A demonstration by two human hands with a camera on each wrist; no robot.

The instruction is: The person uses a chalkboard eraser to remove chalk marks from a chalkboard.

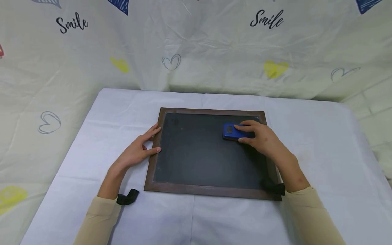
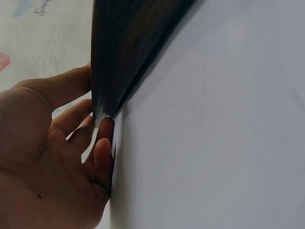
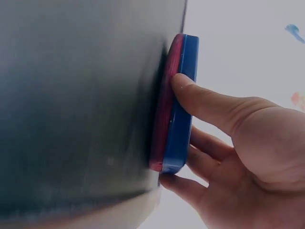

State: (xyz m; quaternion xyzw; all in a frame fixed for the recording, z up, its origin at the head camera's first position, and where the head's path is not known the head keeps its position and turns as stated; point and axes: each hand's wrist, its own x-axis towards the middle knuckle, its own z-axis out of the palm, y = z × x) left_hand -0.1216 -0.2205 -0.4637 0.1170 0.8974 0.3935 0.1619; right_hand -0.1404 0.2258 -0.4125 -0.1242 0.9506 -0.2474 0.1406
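Note:
A chalkboard (image 1: 199, 156) in a brown wooden frame lies on the white-covered table. My left hand (image 1: 137, 149) holds the frame's left side, thumb and a fingertip over its edge; in the left wrist view, other fingers of the left hand (image 2: 52, 152) are at the side and lower edge of the frame (image 2: 124, 47). On the upper right of the board, my right hand (image 1: 260, 137) grips a blue eraser (image 1: 229, 132) between thumb and fingers. The right wrist view shows the eraser (image 3: 183, 129) with its red felt side facing the board; the right hand (image 3: 243, 157) holds its blue back.
White cloth covers the table (image 1: 101, 136). A pale curtain (image 1: 208, 47) with hearts and "Smile" lettering hangs behind the far edge. A black wrist mount (image 1: 128, 197) is on the left wrist, and another (image 1: 274, 187) juts over the board's lower right corner.

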